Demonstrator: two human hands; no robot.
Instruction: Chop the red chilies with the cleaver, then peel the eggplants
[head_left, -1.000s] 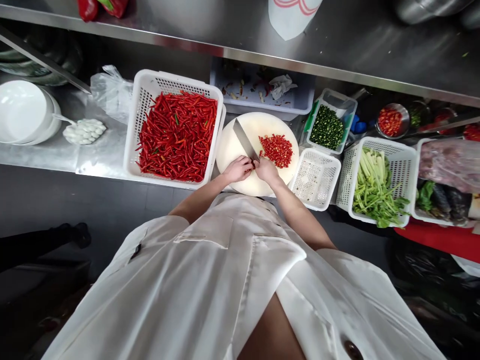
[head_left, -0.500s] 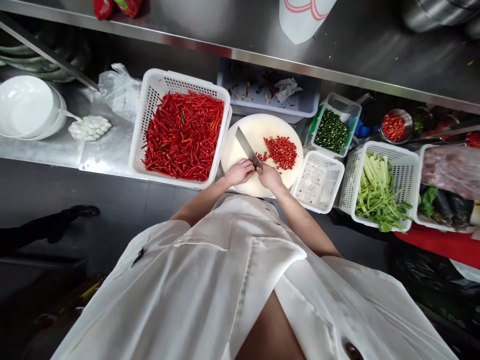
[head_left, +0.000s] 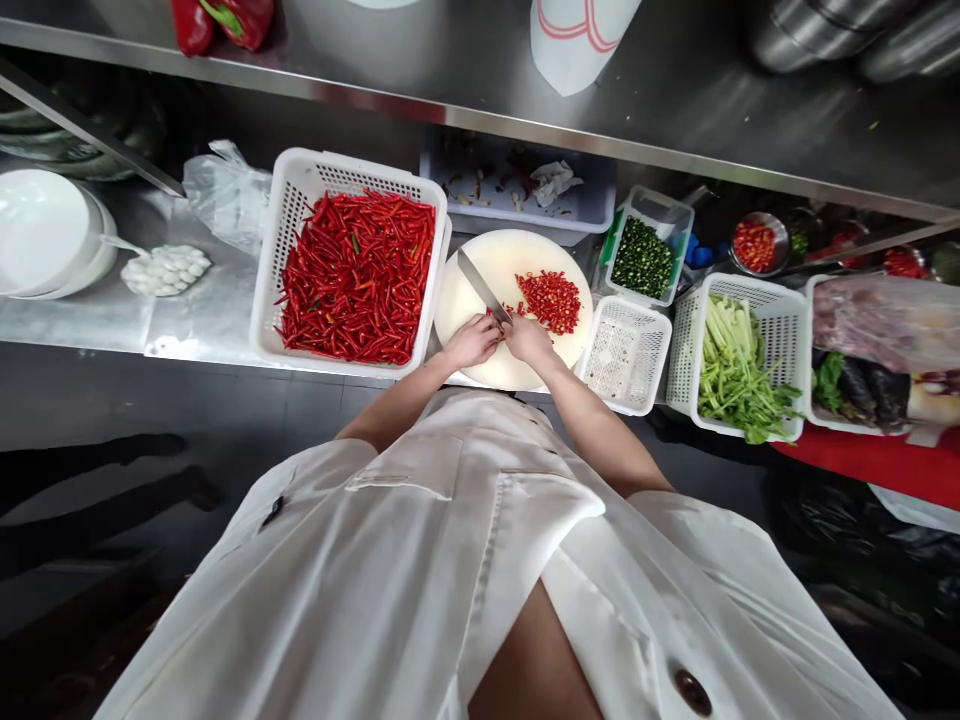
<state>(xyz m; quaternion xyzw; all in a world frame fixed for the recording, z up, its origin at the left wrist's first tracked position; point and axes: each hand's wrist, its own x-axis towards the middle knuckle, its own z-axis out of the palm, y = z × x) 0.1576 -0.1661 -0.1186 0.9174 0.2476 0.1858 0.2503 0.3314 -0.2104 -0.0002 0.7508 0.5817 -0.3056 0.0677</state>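
Note:
My right hand (head_left: pixel 528 339) is closed round the handle of a kitchen knife (head_left: pixel 480 281), its blade slanting up and left over a round white cutting board (head_left: pixel 551 248). On the board's near part, my left hand (head_left: pixel 472 341) curls its fingers beside the blade. Small red and brownish chili ends (head_left: pixel 500 327) show at its fingertips; most of what it holds is hidden. A heap of chopped red chilies (head_left: pixel 551 302) lies right of the blade. Left of the board, a white basket (head_left: pixel 264 285) holds whole red chilies (head_left: pixel 356 280).
Right of the board stand a small white basket (head_left: pixel 624 358), a tub of chopped green pieces (head_left: pixel 643 256) and a basket of celery-like stalks (head_left: pixel 709 375). Behind is a grey tray (head_left: pixel 540 216) with scraps. A steel shelf (head_left: pixel 420 95) overhangs the back. White bowls (head_left: pixel 45 235) sit far left.
The whole view has shifted slightly, so the counter's things appear further left. The hands and knife keep nearly the same place on the board. At far left, another person's legs have moved.

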